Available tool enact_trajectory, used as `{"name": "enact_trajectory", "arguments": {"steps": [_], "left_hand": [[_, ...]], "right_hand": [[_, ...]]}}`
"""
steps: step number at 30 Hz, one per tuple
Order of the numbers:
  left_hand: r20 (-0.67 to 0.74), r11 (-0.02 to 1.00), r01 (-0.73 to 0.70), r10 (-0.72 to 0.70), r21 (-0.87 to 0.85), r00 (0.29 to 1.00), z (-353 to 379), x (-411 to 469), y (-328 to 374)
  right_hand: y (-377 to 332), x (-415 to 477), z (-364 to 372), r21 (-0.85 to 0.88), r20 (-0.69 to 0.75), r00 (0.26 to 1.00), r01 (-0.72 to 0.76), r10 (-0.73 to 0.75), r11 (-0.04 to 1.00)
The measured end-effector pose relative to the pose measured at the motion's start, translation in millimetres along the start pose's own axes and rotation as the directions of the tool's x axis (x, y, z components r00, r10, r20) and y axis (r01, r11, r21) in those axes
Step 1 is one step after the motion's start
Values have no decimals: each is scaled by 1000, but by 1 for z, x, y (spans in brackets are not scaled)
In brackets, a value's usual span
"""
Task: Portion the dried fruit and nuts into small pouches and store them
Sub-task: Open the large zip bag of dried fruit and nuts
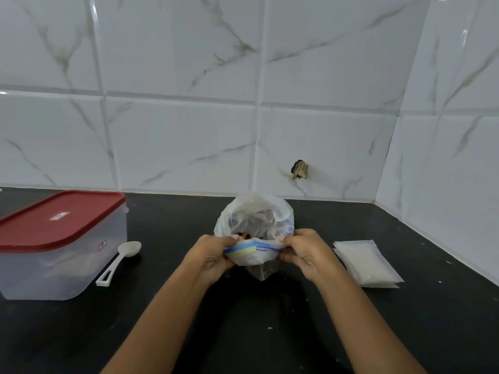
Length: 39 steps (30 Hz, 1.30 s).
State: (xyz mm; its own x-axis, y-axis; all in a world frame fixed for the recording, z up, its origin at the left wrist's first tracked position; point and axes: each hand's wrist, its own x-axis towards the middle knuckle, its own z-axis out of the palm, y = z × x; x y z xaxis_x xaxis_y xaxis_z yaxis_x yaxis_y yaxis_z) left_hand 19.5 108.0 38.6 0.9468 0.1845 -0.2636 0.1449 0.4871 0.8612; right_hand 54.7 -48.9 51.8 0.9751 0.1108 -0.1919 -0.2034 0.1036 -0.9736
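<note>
Pinching zip bag (255,222) rim | left hand (213,255) fingers grip left edge | right hand (306,252) fingers grip right edge

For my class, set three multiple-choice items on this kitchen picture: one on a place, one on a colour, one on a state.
1. Where does the white spoon lie?
A. inside the zip bag
B. on the counter, just right of the container
C. on top of the lid

2. What colour is the container's lid?
A. red
B. green
C. yellow

3. How is the zip bag's mouth?
A. sealed flat
B. knotted
C. held open by both hands

Key: 1 B, it lies on the counter beside the container; 2 A, the lid is red; 3 C, the left hand and right hand pinch the rim apart.
</note>
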Motion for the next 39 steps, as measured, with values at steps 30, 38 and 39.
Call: {"name": "enact_trajectory", "arguments": {"steps": [30, 38, 39], "left_hand": [[35, 919, -15, 1, 394, 999, 6, 0, -19], [70, 983, 45, -58, 180, 996, 18, -12, -17], [45, 979, 50, -60, 195, 997, 19, -14, -17]], "right_hand": [[-4, -18, 5, 348, 8, 975, -211, 222, 914], [0, -13, 5, 394, -45, 959, -241, 281, 887], [0, -17, 6, 382, -44, 959, -242, 279, 892]]}}
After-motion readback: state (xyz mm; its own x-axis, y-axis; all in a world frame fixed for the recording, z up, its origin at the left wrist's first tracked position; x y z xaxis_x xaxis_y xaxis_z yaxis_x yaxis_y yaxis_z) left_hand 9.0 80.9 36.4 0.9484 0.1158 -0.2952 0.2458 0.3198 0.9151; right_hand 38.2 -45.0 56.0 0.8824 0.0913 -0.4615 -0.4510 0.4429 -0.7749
